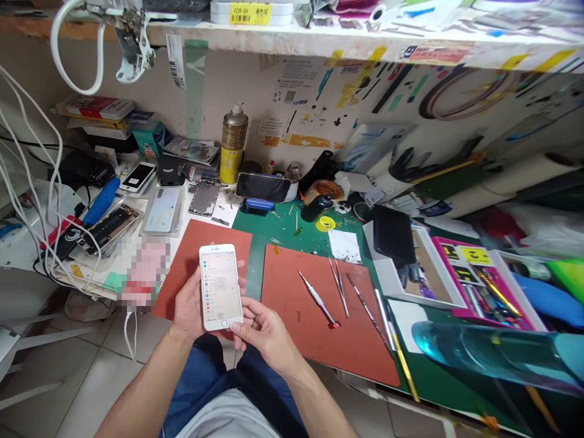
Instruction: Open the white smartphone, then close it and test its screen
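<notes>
A white smartphone (222,292) with a lit settings-like list on its screen is held over my lap, in front of the table edge. My left hand (188,304) wraps around its left side, and some fingertips show past the right edge. At the lower right corner my right hand (262,328) grips the phone, its thumb by the home button. To the right, a screwdriver (317,298), tweezers (338,286) and a thin metal pick (366,306) lie on a reddish-brown mat (292,322).
Another reddish-brown mat (182,255) lies left, beside several phones and phone parts. A spray can (233,146) and a propped dark phone (263,187) stand behind. Tool boxes (424,267) and a blue translucent bottle (497,353) are at right. A shelf (319,39) overhangs the bench.
</notes>
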Demonstrator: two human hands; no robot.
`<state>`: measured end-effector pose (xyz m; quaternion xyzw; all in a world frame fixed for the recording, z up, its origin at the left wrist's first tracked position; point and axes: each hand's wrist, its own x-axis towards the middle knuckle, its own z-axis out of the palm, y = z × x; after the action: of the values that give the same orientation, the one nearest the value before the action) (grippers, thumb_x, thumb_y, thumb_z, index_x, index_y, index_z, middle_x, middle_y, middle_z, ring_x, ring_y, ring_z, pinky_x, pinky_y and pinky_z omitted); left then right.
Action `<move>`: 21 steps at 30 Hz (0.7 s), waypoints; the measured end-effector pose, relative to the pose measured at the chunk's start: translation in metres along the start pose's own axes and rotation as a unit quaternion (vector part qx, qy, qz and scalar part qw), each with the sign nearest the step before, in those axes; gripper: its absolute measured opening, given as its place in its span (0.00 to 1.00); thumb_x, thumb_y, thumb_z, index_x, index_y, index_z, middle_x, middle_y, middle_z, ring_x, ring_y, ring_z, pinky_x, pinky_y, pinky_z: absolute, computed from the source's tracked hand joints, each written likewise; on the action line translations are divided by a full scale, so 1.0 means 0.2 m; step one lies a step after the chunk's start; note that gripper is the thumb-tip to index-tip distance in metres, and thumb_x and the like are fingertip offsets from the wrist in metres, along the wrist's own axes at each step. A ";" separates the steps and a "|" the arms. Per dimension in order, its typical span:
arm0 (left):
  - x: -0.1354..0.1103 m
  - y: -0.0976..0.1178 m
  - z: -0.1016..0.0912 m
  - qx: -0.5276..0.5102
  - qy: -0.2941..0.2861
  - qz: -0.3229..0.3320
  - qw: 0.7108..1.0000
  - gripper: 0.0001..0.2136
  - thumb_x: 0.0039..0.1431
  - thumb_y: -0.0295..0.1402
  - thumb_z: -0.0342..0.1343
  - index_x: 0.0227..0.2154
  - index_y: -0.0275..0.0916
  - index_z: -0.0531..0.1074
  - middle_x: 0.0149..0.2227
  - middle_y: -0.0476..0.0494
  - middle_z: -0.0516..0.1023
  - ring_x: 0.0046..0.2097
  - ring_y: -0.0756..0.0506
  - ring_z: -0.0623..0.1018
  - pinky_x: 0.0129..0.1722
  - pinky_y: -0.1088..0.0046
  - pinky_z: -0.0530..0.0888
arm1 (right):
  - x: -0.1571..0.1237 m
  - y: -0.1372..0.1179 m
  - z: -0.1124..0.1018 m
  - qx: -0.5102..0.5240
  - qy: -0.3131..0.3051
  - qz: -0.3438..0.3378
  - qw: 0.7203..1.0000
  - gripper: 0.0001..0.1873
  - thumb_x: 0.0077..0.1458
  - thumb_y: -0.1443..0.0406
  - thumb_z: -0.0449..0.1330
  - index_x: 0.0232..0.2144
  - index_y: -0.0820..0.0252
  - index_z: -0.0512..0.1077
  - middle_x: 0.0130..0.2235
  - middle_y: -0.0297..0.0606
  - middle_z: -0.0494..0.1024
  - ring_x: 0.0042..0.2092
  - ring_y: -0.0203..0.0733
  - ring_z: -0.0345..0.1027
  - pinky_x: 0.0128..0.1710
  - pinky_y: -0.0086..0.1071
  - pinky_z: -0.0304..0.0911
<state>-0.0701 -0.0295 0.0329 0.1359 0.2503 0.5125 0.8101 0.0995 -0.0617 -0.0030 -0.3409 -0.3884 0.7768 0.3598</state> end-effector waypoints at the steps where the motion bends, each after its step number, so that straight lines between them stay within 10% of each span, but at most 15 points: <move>1: 0.00 0.00 0.00 -0.003 0.000 0.003 1.000 0.28 0.71 0.46 0.42 0.66 0.35 0.65 0.66 0.29 0.66 0.50 0.33 0.80 0.51 0.51 0.76 | 0.00 0.00 0.00 -0.001 0.000 -0.001 1.000 0.23 0.57 0.57 0.69 0.52 0.57 0.73 0.36 0.36 0.79 0.25 0.30 0.69 0.25 0.25 0.64; 21: 0.01 0.00 0.00 -0.026 -0.010 0.000 1.000 0.29 0.71 0.46 0.42 0.70 0.38 0.56 0.67 0.29 0.65 0.55 0.32 0.78 0.56 0.50 0.72 | 0.00 -0.01 0.00 -0.011 0.002 -0.005 1.000 0.22 0.57 0.57 0.68 0.51 0.59 0.74 0.35 0.37 0.79 0.25 0.31 0.69 0.26 0.27 0.65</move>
<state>-0.0701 -0.0281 0.0336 0.1194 0.2288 0.5174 0.8159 0.1004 -0.0611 -0.0012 -0.3446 -0.3982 0.7697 0.3607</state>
